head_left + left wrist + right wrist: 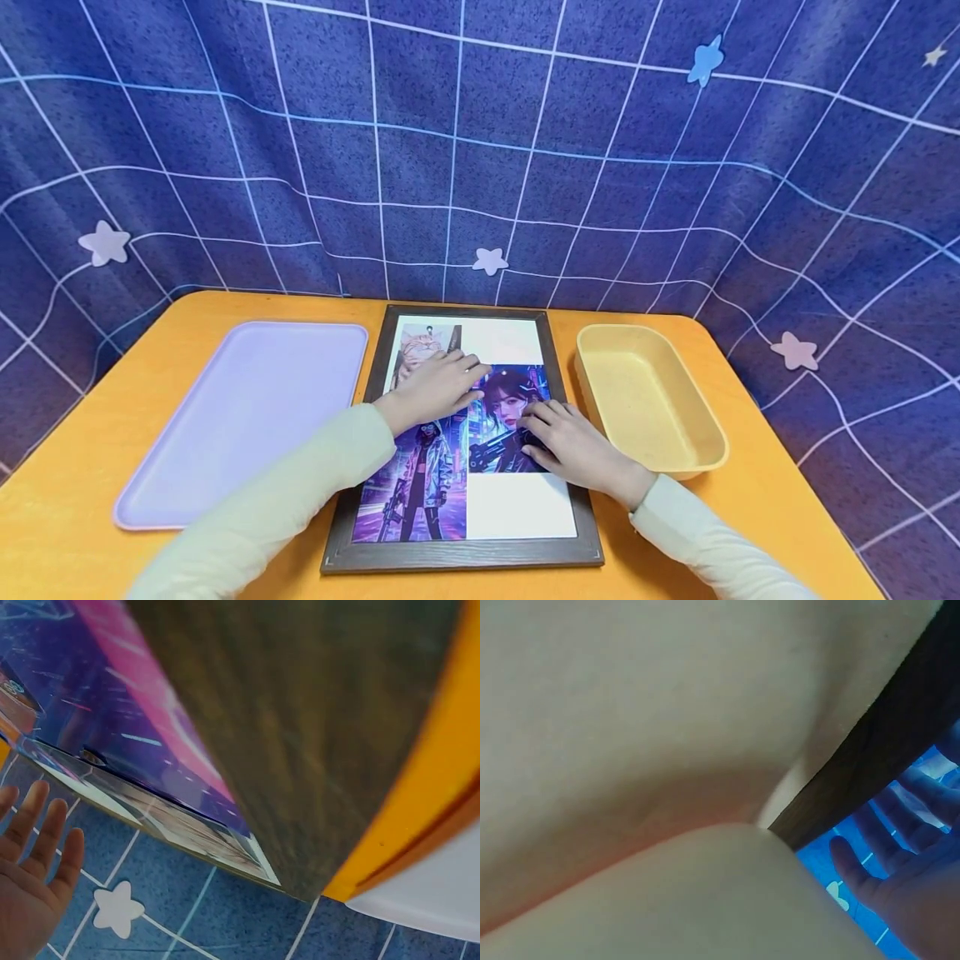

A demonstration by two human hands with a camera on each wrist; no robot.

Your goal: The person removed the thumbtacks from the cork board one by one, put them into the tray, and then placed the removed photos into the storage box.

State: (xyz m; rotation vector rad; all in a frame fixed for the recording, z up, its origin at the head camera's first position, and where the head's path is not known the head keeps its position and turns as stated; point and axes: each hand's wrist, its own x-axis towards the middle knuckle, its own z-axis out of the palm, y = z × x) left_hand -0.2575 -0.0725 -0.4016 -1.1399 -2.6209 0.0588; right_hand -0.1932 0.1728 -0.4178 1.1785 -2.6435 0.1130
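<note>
- Pale sleeves (285,492) angled in from the near edge, on either side of a dark wooden picture frame (461,557) on an orange table (75,483).
- Inside the frame, toward its right side, lay a city-lit portrait panel (495,437), seemingly the piece being handled; white backing (521,508) showed on its far and near sides.
- Left hand (442,385) and right hand (566,437) flanked that panel: it lay to the right of the left fingers and directly under and to the left of the right fingertips.
- Nearer of the two was the right hand, covering part of the panel's right edge; the frame's long axis, and apparently the panel's, ran away from the person.
- Left fingers were loosely extended and slightly apart; right fingers bent softly, clamped on nothing visible. How firmly either hand pressed could not be told.
- Alongside, to the left, lay a tall figure panel (431,492), a cat picture (422,354) beyond it.
- Lavender tray (300,367) at left, yellow bin (641,400) at right flanked the frame.
</note>
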